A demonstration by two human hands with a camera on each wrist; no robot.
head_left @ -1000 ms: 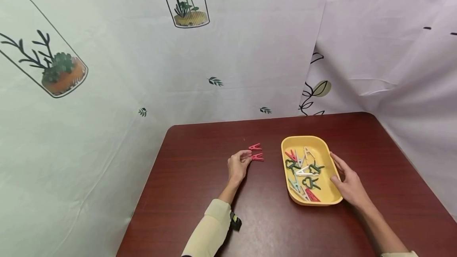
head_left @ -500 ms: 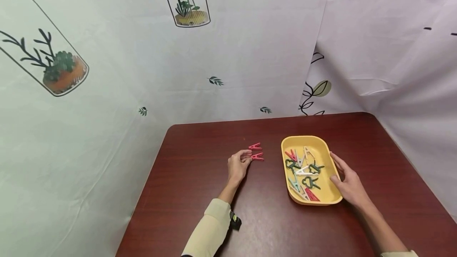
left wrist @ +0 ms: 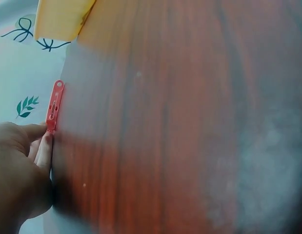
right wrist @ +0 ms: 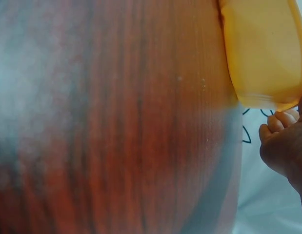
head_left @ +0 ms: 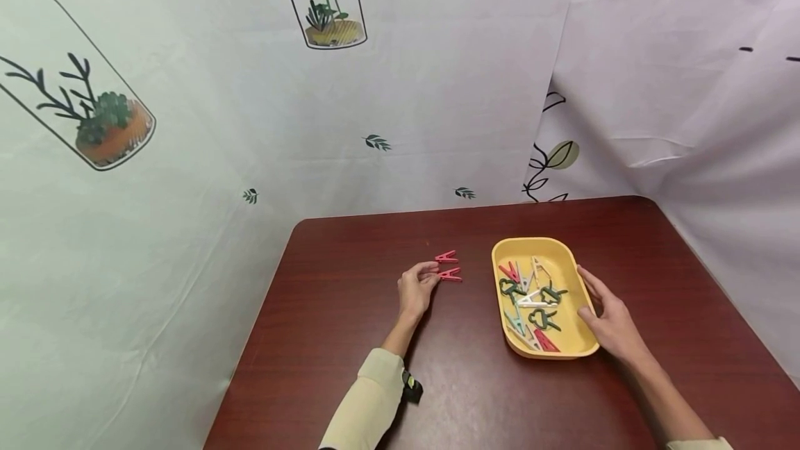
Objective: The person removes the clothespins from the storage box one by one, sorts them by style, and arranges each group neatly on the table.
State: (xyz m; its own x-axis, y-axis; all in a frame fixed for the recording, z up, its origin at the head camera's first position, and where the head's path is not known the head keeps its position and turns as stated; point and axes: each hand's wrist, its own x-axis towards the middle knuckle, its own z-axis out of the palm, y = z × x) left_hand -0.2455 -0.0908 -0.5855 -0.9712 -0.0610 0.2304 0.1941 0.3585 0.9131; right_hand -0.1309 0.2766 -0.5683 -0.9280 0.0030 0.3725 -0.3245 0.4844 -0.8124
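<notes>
Two red clothespins lie roughly parallel on the table, one behind the other. My left hand [head_left: 415, 292] pinches the end of the nearer red clothespin [head_left: 451, 274] between thumb and finger. The farther clothespin [head_left: 446, 256] lies just beyond the fingertips. In the left wrist view, the pinched clothespin [left wrist: 54, 105] extends away from the fingers. My right hand [head_left: 615, 326] holds the right side of a yellow tray [head_left: 578, 333], its thumb at the rim. In the right wrist view, the tray's outer wall [right wrist: 265, 53] shows and part of the hand is out of frame.
Inside the tray are several mixed pegs: green clips [head_left: 545, 320], white clothespins [head_left: 537, 304], a pale green clothespin [head_left: 516, 323] and red clothespins [head_left: 546, 341]. The dark red-brown table [head_left: 475, 394] has rounded back corners. A printed cloth [head_left: 437, 89] hangs behind it.
</notes>
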